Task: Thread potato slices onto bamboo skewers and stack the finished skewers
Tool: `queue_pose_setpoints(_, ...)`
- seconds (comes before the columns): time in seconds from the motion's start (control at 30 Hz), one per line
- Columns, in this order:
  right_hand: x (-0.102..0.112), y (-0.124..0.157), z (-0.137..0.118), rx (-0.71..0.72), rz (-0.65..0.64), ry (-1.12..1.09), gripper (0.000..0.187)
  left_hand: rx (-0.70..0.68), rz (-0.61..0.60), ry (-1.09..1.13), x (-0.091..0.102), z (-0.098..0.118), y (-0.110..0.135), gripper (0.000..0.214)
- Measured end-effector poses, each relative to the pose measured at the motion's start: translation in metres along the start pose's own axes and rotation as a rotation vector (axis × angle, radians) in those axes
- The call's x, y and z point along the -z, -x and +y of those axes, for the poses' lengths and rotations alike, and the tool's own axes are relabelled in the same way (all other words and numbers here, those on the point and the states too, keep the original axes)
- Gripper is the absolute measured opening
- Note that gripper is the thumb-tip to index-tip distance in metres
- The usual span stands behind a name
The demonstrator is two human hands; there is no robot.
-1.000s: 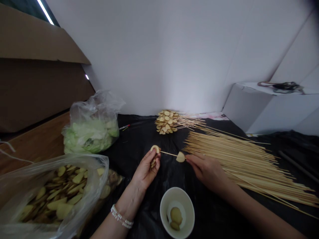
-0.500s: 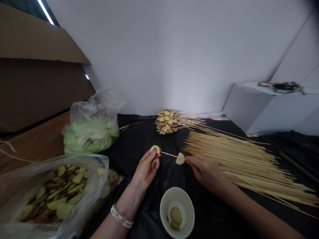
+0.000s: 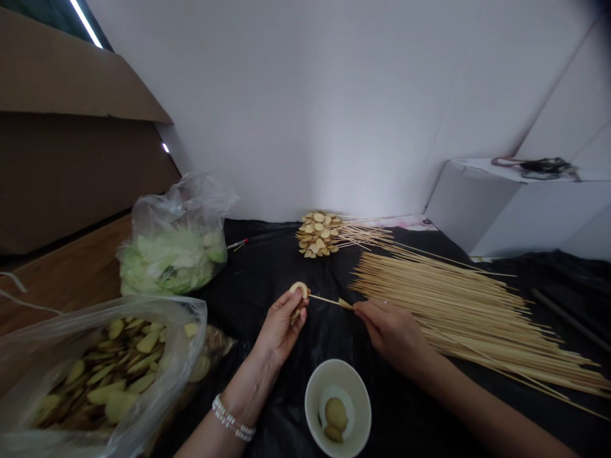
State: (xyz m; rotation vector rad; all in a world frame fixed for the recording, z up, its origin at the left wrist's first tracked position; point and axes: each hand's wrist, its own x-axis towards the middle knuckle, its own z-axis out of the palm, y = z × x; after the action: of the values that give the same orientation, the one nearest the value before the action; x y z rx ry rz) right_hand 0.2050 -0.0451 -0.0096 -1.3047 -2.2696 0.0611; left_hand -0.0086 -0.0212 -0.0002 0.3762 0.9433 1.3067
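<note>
My left hand (image 3: 281,318) is closed on several potato slices (image 3: 299,290), its thumb pressed on the pale one at the front. From there a thin wooden skewer (image 3: 324,298) runs across to my right hand (image 3: 389,327). My right fingers pinch the skewer close to another potato slice (image 3: 345,304), which is threaded on it and seen nearly edge-on. Whether the skewer tip pierces the slices in my left hand is hidden by the fingers. Below, a white bowl (image 3: 312,407) holds a few potato slices.
Loose skewers (image 3: 468,312) lie spread at the right. Behind, loaded potato skewers (image 3: 319,234) are piled against the white wall. At left stand an open plastic bag (image 3: 186,369) of potato slices and a tied bag of pale green vegetables (image 3: 172,261). A white box (image 3: 506,210) stands at back right.
The slice by my right fingers has turned from showing its flat face to nearly edge-on. Both hands stay in almost the same place.
</note>
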Motion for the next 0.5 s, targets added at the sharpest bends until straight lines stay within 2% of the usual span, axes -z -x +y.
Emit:
queue_pose_setpoints(0.23, -0.0009, -0.0019, -0.0012, -0.020, -0.091, -0.115, 0.027, 0.011, -0.001, 0.038, 0.0015, -0.0001, -0.0010, 0.007)
queue_pose_setpoints(0.43, -0.0009, -0.0003, -0.0036, -0.014, -0.011, -0.059, 0.027, 0.007, 0.003, 0.017, 0.0002, -0.0029, 0.0000, 0.007)
queue_pose_setpoints(0.5, -0.0007, -0.0003, -0.0044, -0.036, -0.023, -0.083, 0.027, -0.006, 0.007, 0.011, -0.0004, -0.0037, 0.0003, 0.007)
